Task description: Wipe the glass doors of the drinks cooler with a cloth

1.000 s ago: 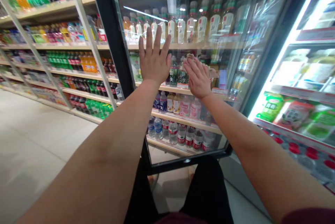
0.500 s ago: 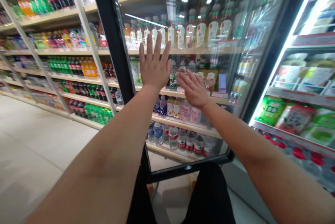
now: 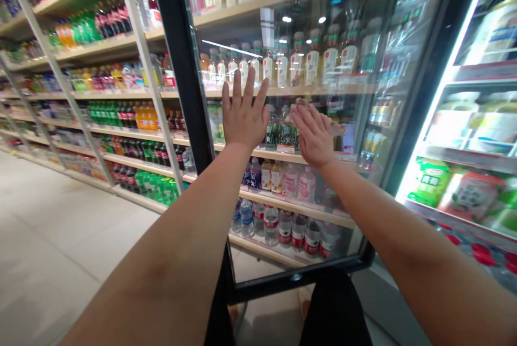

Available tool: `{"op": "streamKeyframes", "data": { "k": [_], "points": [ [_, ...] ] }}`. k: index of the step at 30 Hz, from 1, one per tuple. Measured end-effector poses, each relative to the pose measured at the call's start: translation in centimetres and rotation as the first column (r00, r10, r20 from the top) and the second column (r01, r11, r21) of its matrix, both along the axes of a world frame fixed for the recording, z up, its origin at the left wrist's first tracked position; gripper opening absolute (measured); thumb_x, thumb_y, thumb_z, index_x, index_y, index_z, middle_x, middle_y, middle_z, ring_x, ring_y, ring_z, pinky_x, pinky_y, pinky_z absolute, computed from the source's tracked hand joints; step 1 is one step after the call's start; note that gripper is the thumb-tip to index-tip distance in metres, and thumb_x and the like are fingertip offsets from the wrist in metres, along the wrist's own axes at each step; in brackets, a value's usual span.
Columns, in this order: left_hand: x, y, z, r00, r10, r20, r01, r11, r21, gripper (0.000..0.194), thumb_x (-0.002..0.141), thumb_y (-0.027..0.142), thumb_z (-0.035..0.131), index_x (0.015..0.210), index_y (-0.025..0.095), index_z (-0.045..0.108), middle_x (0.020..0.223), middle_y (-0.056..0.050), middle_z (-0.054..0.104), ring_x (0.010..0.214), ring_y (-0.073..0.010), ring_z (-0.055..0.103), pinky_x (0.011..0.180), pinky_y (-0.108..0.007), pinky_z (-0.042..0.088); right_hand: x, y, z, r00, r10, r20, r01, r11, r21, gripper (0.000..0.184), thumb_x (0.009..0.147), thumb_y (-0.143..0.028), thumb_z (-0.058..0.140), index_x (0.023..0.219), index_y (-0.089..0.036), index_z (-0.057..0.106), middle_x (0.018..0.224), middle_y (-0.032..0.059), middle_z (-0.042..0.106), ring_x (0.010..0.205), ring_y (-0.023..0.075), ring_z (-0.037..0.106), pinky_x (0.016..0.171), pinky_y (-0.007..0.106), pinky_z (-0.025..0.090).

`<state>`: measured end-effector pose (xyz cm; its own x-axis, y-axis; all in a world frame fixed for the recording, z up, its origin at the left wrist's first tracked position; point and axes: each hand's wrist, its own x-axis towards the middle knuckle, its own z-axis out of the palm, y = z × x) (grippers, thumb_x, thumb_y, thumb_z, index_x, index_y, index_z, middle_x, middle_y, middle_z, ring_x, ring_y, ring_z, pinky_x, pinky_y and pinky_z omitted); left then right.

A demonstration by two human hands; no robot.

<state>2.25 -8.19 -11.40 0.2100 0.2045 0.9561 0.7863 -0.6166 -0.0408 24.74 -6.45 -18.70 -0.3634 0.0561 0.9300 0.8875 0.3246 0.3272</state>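
A black-framed glass door (image 3: 297,277) of a cooler stands swung out in front of me. My left hand (image 3: 244,119) lies flat against its pane, fingers spread and nothing in them. To the right and at about the same height, my right hand (image 3: 313,136) presses a crumpled beige-brown cloth (image 3: 337,127) to the glass. Its fingers lie close together over the cloth, which shows past the fingertips and along the hand's right side. Most of the cloth is hidden under the palm.
Through the pane, shelves of drink bottles (image 3: 271,225) show. More shelving with bottles (image 3: 149,114) runs along the left, above a tiled floor (image 3: 52,233). The lit cooler interior at right holds bottles and green packs (image 3: 430,181). My knees, in black, are below the door.
My right hand has slid a little right across the glass with the cloth. My left hand stays flat on the pane. The view has tilted up slightly.
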Motion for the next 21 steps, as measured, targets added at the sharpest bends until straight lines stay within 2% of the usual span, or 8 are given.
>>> {"op": "streamKeyframes", "data": {
  "k": [2,7,8,12,13,17,21],
  "points": [
    [0.0,0.0,0.0,1.0,0.009,-0.001,-0.009,1.0,-0.001,0.068,0.098,0.033,0.053,0.164,0.037,0.042,0.173,0.009,0.026,0.165,-0.024,0.0,0.137,-0.062,-0.005,0.0,0.0,0.2,0.997,-0.014,-0.08,0.016,0.999,0.032,0.061,0.102,-0.015,0.038,0.161,-0.021,0.05,0.167,0.0049,0.046,0.162,0.026,0.031,0.13,0.05,0.032],
    [0.0,0.1,0.0,1.0,-0.003,0.008,0.002,1.0,0.01,0.064,0.099,0.033,0.052,0.163,0.036,0.046,0.173,0.007,0.028,0.165,-0.0262,0.004,0.136,-0.063,-0.003,-0.3,-0.3,0.3,0.968,0.05,0.247,-0.019,0.992,-0.127,0.058,0.104,-0.019,0.044,0.16,-0.029,0.052,0.165,-0.001,0.049,0.161,0.0219,0.033,0.132,0.046,0.03],
    [-0.1,0.1,0.0,1.0,-0.012,0.01,0.012,1.0,0.013,0.065,0.099,0.033,0.053,0.163,0.035,0.045,0.173,0.007,0.029,0.165,-0.0266,0.004,0.136,-0.064,-0.003,-0.3,-0.4,0.4,0.971,0.049,0.235,-0.015,0.99,-0.142,0.058,0.104,-0.019,0.044,0.16,-0.031,0.052,0.166,-0.0015,0.049,0.161,0.0217,0.033,0.133,0.046,0.029],
    [-0.1,0.3,0.0,1.0,-0.018,0.003,0.018,1.0,0.019,0.065,0.1,0.033,0.053,0.164,0.035,0.044,0.172,0.006,0.03,0.165,-0.0271,0.003,0.136,-0.064,-0.003,0.2,-0.1,0.9,1.0,-0.015,-0.015,0.013,0.996,-0.084,0.062,0.103,-0.016,0.041,0.164,-0.027,0.046,0.17,0.0005,0.042,0.163,0.0244,0.029,0.133,0.051,0.028],
    [-0.1,0.4,0.0,1.0,-0.012,0.002,0.012,1.0,0.017,0.064,0.1,0.034,0.052,0.164,0.036,0.044,0.173,0.007,0.03,0.165,-0.0269,0.003,0.136,-0.064,-0.002,0.3,-0.1,0.9,1.0,-0.019,-0.023,0.017,0.997,-0.074,0.062,0.103,-0.016,0.041,0.164,-0.026,0.045,0.17,0.0006,0.042,0.163,0.0247,0.028,0.132,0.051,0.028],
    [-0.1,0.7,0.0,1.0,0.003,-0.001,-0.003,1.0,0.004,0.062,0.102,0.035,0.049,0.163,0.034,0.045,0.174,0.007,0.025,0.165,-0.0265,0.002,0.136,-0.063,-0.002,0.6,0.0,0.7,0.986,0.005,0.165,0.015,0.993,-0.12,0.059,0.105,-0.018,0.043,0.162,-0.029,0.049,0.168,-0.0023,0.045,0.162,0.0219,0.03,0.133,0.047,0.029],
    [-0.4,1.7,0.1,1.0,-0.009,-0.005,0.009,1.0,0.004,0.064,0.101,0.037,0.05,0.165,0.038,0.042,0.173,0.011,0.023,0.164,-0.0205,-0.006,0.136,-0.057,-0.01,1.3,0.1,0.6,0.99,-0.021,0.143,0.045,0.986,-0.164,0.06,0.104,-0.015,0.043,0.162,-0.032,0.049,0.168,-0.0033,0.044,0.162,0.0218,0.03,0.134,0.048,0.027]
  ]
}}
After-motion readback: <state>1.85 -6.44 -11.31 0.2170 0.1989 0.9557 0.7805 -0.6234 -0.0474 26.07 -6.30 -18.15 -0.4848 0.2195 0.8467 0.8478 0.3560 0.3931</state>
